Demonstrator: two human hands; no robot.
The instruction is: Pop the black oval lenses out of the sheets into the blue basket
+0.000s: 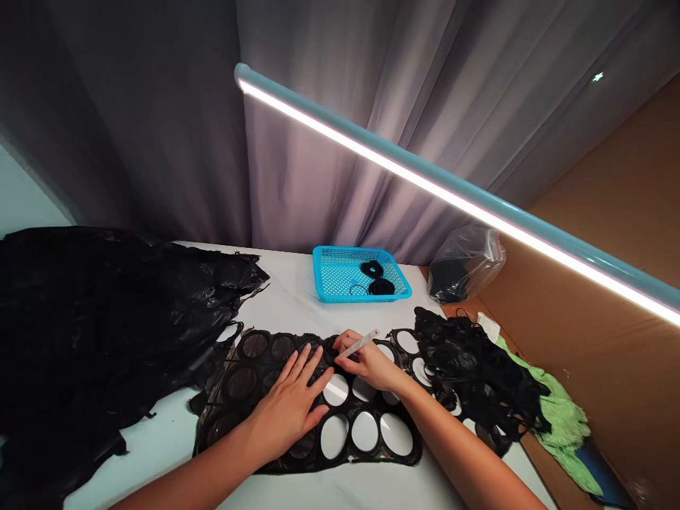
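Note:
A black, thin rubber-like sheet (350, 418) with rows of thick-rimmed circles lies in front of me. Several circles on its right side are open holes showing the white table, while those on the left are filled with dark film. My left hand (290, 404) rests flat on the sheet, fingers spread. Close beside it, my right hand (366, 361) pinches a slim pale tool (361, 343) at the sheet's far edge. The tool's tip is hidden by the fingers, and I cannot make out its exact kind.
A blue basket (340, 294) holding black rings (381, 286) stands at the back. Piled black sheets (106, 304) cover the left, and black scraps (467, 361) lie right beside a green cloth (568, 418). A clear bag (467, 262) sits behind. A lit tube lamp (425, 173) hangs overhead.

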